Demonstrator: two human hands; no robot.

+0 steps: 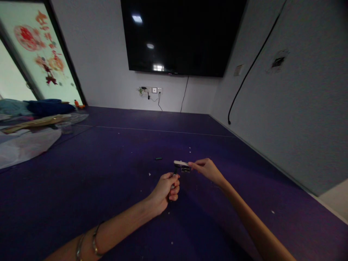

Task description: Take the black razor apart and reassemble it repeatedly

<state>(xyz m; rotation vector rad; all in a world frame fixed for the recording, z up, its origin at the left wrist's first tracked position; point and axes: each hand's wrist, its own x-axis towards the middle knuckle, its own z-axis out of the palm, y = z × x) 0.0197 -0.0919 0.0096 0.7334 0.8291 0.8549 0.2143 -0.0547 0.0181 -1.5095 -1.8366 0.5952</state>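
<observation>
Holding a handle [175,169] in your left hand [164,189], white device [180,163] in your right hand [208,169], you seem midway, 1 green stick [158,158] loose, away from floor [95,181] edges.

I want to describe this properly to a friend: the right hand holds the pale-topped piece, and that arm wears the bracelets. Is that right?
Not quite: the head view shows the bracelets on the left arm. The right hand does hold the pale-topped piece.
</observation>
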